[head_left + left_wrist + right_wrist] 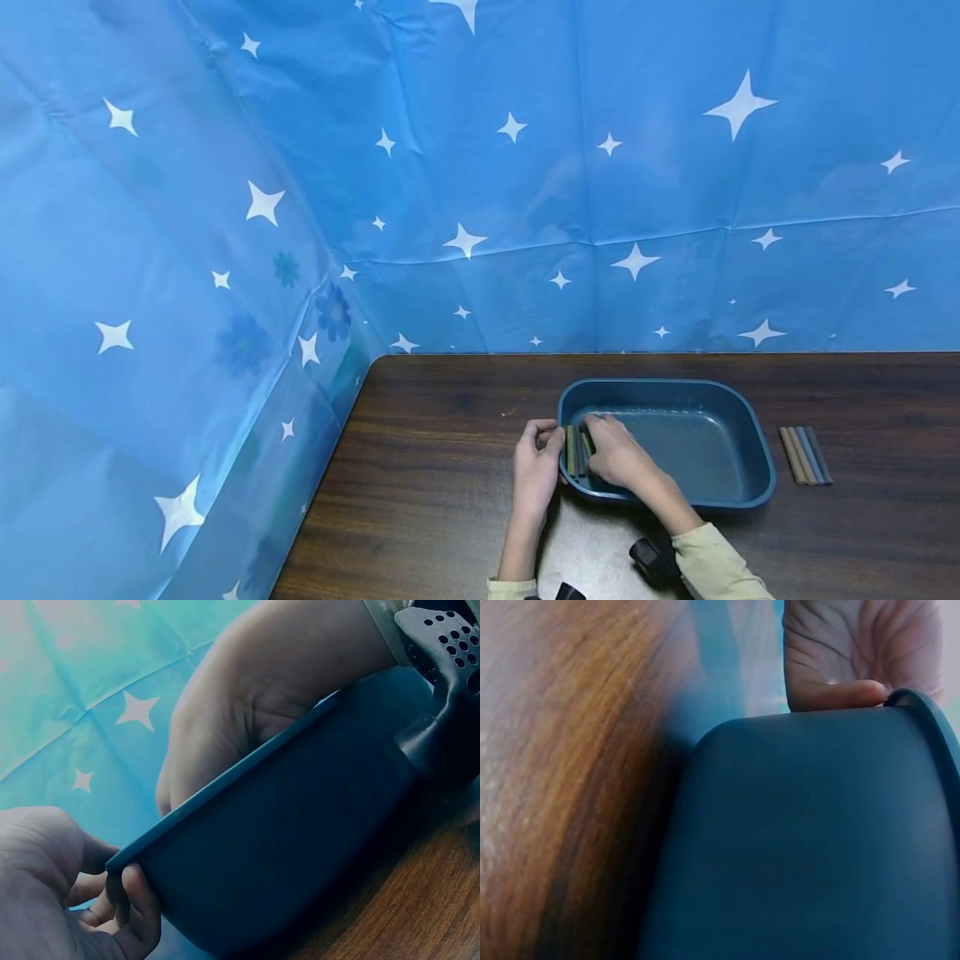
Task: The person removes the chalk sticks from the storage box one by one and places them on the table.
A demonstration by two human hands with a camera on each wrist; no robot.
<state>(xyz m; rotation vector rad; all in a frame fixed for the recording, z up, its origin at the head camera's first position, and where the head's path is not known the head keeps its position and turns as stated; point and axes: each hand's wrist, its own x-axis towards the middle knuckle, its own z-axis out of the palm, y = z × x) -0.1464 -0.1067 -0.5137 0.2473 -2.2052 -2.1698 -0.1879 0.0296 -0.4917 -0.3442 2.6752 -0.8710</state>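
A dark blue basin [697, 433] with rounded corners stands on the table. My left hand [536, 467] grips its left rim, and the left wrist view shows the fingers [139, 911] bent around the edge. Inside the basin's left end, several thin coloured sticks [574, 452] lie side by side, yellowish and dark. My right hand [618, 454] reaches in over the front wall and pinches one stick [587, 442] at the right of that row. From the left wrist view the right hand's fingertips are hidden behind the basin wall.
A row of several more sticks [806, 456], tan, blue and grey, lies on the table right of the basin. The dark wooden table [427, 500] ends at a blue curtain [525, 183] with white stars behind it and to the left.
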